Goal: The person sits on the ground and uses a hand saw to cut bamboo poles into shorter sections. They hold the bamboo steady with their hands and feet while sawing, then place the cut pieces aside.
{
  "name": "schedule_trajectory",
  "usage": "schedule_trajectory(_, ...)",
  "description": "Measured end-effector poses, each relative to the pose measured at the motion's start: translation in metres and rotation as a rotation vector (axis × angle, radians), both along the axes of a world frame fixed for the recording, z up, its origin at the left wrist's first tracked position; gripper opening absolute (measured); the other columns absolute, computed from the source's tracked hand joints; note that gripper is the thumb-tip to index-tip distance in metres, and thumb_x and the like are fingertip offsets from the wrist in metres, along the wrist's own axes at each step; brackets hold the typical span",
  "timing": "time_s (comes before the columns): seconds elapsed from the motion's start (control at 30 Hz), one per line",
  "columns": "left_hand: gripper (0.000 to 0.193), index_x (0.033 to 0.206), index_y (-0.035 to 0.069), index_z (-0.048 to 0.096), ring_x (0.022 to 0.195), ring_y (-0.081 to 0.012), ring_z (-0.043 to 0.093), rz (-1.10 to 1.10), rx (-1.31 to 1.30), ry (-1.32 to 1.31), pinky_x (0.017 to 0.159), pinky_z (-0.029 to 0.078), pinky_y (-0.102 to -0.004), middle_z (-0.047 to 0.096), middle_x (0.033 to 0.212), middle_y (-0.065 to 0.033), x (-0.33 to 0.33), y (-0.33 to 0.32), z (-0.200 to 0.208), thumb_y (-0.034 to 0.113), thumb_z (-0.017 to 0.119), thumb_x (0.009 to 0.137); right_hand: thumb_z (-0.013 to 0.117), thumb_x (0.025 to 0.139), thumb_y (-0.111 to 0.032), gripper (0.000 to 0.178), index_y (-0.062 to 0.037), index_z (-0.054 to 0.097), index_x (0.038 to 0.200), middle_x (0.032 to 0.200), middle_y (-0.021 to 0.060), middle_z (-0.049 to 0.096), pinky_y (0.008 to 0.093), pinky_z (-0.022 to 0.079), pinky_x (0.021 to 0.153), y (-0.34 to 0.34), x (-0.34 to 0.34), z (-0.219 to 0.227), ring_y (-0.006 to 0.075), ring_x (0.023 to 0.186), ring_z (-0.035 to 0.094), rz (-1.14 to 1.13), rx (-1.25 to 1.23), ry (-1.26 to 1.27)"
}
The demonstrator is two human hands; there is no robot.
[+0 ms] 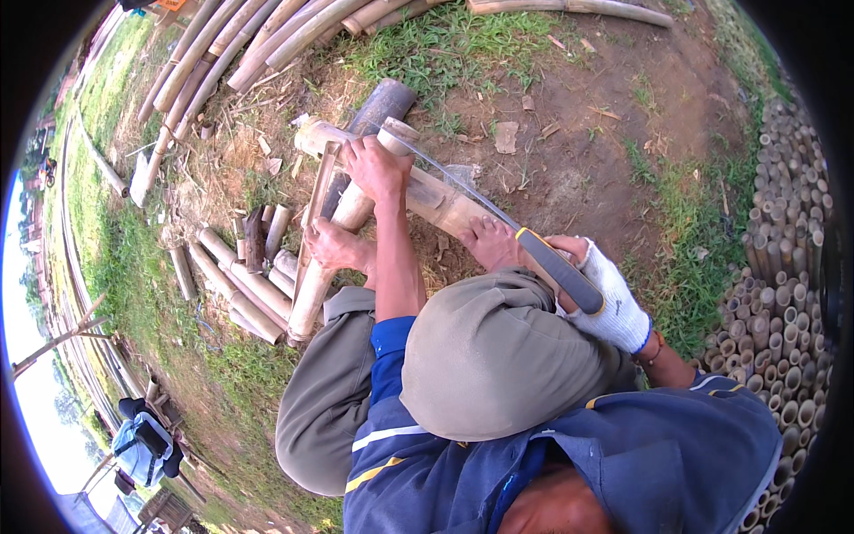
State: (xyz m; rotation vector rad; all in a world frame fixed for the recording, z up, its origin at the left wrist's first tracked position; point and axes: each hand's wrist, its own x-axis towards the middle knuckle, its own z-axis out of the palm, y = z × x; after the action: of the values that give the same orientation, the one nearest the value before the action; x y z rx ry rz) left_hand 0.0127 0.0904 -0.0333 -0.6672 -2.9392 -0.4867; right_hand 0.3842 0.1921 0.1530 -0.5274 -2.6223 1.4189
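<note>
At bamboo (pixel 355 208) end, saw (pixel 544 254) slants leftward; right hand (pixel 614 303) grips saw, left hand (pixel 381 169) bamboo

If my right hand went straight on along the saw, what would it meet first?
Likely the bamboo pole under your left hand; your right foot lies close beside that line, depth unclear.

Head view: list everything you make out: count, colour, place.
saw: one, grey and yellow, centre
bamboo piece: one, tan, left of centre
crossing pole: one, tan, upper centre
dark pole: one, grey, upper centre
short pieces: many, brownish, left
long poles: many, tan, top
stacked bamboo: many, brown, right
bundle: one, blue, lower left
grass: patches, green, scattered
left hand: one, bare, on bamboo piece
right hand: one, white-gloved, on saw
feet: two, bare, centre
trousers: one, olive, centre
jacket: one, blue, bottom
</note>
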Motion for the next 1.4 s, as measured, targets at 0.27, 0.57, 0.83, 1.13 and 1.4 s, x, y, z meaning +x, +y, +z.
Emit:
schedule_trajectory(0.27, 0.054, 0.12, -0.004, 0.075, 0.148, -0.0463, 0.053, -0.163, 0.16, 0.062, 0.126, 0.043, -0.0522, 0.069, 0.137, -0.0259, -0.012, 0.005, -0.023, 0.034, 0.086, 0.084, 0.076, 0.093, -0.018, 0.058, -0.0072, 0.056, 0.146, 0.13, 0.0211, 0.068, 0.0471, 0.057, 0.102, 0.019, -0.234, -0.113, 0.042, 0.117, 0.069, -0.01, -0.085, 0.372)
schedule_trajectory(0.57, 0.062, 0.119, 0.001, 0.075, 0.153, -0.0443, 0.049, -0.017, 0.0, 0.031, 0.125, 0.045, -0.0535, 0.067, 0.144, -0.0219, -0.008, -0.003, -0.003, 0.032, 0.096, 0.07, 0.076, 0.089, -0.015, 0.065, -0.0035, 0.056, 0.15, 0.136, 0.019, 0.069, 0.043, 0.06, 0.101, -0.005, 0.024, -0.001, 0.0349, 0.12, 0.074, -0.004, 0.032, -0.075)
schedule_trajectory(0.83, 0.056, 0.123, 0.0, 0.074, 0.153, -0.0439, 0.05, -0.079, 0.103, 0.036, 0.122, 0.046, -0.0568, 0.064, 0.148, -0.0259, -0.011, 0.006, -0.013, 0.036, 0.087, 0.082, 0.077, 0.093, -0.02, 0.059, -0.0054, 0.055, 0.146, 0.127, 0.0231, 0.069, 0.046, 0.059, 0.1, 0.011, -0.234, -0.099, 0.045, 0.118, 0.07, 0.011, -0.18, 0.371)
schedule_trajectory(1.13, 0.06, 0.121, 0.001, 0.074, 0.152, -0.041, 0.05, -0.018, -0.017, -0.013, 0.119, 0.048, -0.0555, 0.065, 0.147, -0.0225, -0.006, -0.004, 0.002, 0.03, 0.093, 0.071, 0.074, 0.092, -0.01, 0.06, -0.0051, 0.057, 0.149, 0.137, 0.0189, 0.069, 0.0433, 0.058, 0.105, -0.01, 0.014, -0.014, 0.0374, 0.122, 0.073, -0.012, 0.108, -0.012)
schedule_trajectory(1.4, 0.065, 0.122, -0.001, 0.075, 0.153, -0.0415, 0.049, -0.04, 0.088, 0.048, 0.12, 0.047, -0.056, 0.064, 0.15, -0.0223, -0.01, 0.008, -0.005, 0.044, 0.092, 0.077, 0.078, 0.091, -0.018, 0.062, -0.0075, 0.056, 0.148, 0.131, 0.0222, 0.068, 0.0461, 0.057, 0.103, 0.002, -0.231, -0.082, 0.0448, 0.119, 0.069, 0.012, -0.084, 0.43)
